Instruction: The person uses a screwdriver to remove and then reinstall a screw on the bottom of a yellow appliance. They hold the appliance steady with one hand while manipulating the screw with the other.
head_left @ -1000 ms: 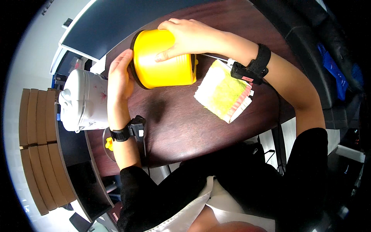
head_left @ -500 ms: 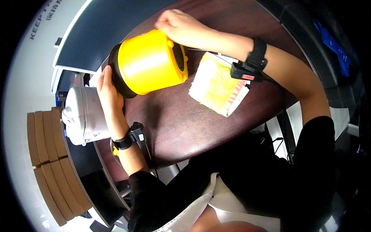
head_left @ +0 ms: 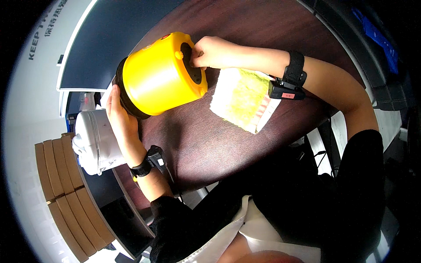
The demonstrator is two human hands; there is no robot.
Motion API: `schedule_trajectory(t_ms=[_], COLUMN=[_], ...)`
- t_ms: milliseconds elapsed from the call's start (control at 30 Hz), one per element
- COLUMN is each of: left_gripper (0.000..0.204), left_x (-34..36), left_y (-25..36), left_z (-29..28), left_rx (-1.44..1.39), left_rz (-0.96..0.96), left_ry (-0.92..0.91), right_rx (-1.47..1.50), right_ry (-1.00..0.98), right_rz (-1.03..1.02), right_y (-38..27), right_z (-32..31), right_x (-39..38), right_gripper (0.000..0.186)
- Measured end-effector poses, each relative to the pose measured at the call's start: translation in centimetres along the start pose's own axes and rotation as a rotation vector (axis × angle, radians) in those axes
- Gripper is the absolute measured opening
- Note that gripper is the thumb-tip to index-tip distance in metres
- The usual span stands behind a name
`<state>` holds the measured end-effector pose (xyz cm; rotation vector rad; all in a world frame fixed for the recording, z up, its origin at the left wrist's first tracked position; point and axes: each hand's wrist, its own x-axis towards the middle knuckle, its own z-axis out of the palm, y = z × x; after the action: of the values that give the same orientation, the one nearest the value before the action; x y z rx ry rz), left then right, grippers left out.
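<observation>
A yellow cylinder-shaped appliance [head_left: 158, 76] is tipped on its side above the dark tabletop. Its left end has a black rim [head_left: 124, 94], and my left hand [head_left: 120, 116] holds it there, fingers along the edge. The right end bears a black oval panel [head_left: 191, 65] with small yellow knobs around it. My right hand [head_left: 210, 51] is at this panel, fingers curled and fingertips pressed together against it. Whether they pinch something is hidden. Below the right forearm lies a folded yellow-and-white cloth [head_left: 241, 101].
A white lidded pot [head_left: 98, 142] stands just left of my left wrist. Stacked brown cardboard boxes [head_left: 72, 197] are farther left. A dark partition [head_left: 103, 48] rises behind the table [head_left: 206, 149]. On the right is a black chair [head_left: 351, 52] with a blue item [head_left: 375, 39].
My right hand has moved from the cylinder's upper side down to the black end panel. The cylinder has turned slightly, showing more of that panel, and shifted a little left.
</observation>
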<state>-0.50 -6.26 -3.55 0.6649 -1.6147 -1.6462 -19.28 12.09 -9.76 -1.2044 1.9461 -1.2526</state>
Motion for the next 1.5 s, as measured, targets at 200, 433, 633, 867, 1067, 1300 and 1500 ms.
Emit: schedule_trajectory(t_ms=[200, 433, 633, 867, 1067, 1300, 1500], left_gripper=[0.039, 0.046, 0.051, 0.044, 0.044, 0.047, 0.042], left_x=[-1.1, -0.5, 0.4, -0.1, 0.5, 0.2, 0.3], left_y=[0.3, -0.9, -2.2, -1.2, -2.1, -3.0, -3.1], left_z=[0.9, -0.1, -1.5, 0.2, -0.9, -2.1, -2.1], left_rx=[-0.083, -0.237, -0.178, -0.386, -0.231, -0.199, -0.194], left_rz=[-0.172, -0.238, -0.145, -0.245, -0.209, -0.223, -0.222], left_ry=[-0.117, -0.389, -0.497, -0.478, -0.309, -0.351, -0.385], right_rx=[-0.084, -0.190, -0.144, -0.087, -0.120, -0.097, -0.143], right_ry=[-0.018, 0.057, -0.101, -0.200, -0.270, -0.150, -0.123], right_rz=[0.046, -0.122, 0.015, 0.027, -0.022, -0.095, -0.104], right_y=[-1.2, -0.2, -0.6, -0.1, -0.3, 0.1, 0.1], right_z=[-0.1, 0.1, -0.1, 0.3, 0.3, 0.5, 0.5], right_x=[-0.2, -0.2, -0.1, -0.2, 0.0, -0.1, 0.0], right_gripper=[0.020, 0.019, 0.021, 0.027, 0.028, 0.027, 0.024])
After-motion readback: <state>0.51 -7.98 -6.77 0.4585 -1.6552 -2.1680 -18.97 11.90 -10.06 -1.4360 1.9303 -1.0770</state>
